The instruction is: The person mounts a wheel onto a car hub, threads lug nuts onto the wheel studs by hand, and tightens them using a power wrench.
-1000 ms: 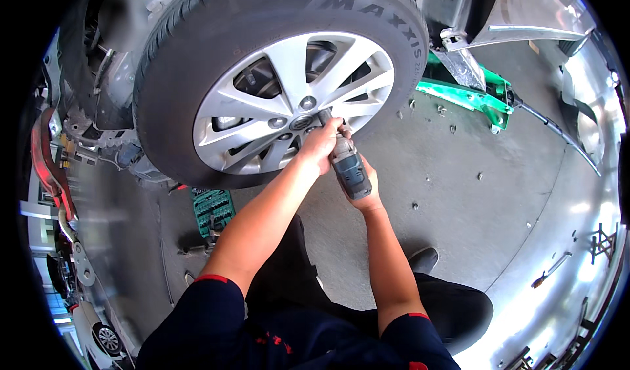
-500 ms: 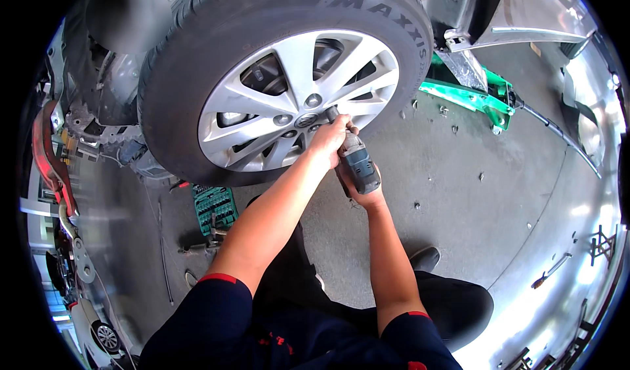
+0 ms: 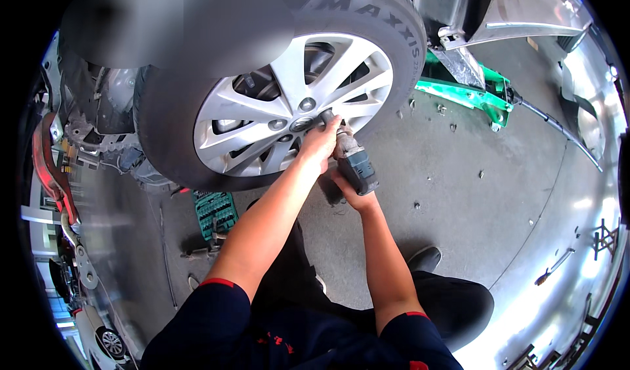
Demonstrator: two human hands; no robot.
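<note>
A cordless impact wrench, dark grey with a worn metal nose, is held between my two hands in front of a car wheel. Its socket reaches into the silver alloy rim, at a bolt hole to the right of the centre cap. My left hand is closed around the nose and socket end. Lower down, my right hand grips the handle, with the fingers partly hidden behind the tool. Around the rim sits a black tyre; a grey blur covers its upper left part.
A green floor jack with a long handle stands right of the wheel. Left of my legs lie a green socket set case and another tool. A screwdriver-like tool lies far right. Small bits dot the concrete floor.
The wrench and both hands have shifted slightly left and down in view, along with the wheel. The socket stays at the same place on the rim. A grey blur has spread over the tyre.
</note>
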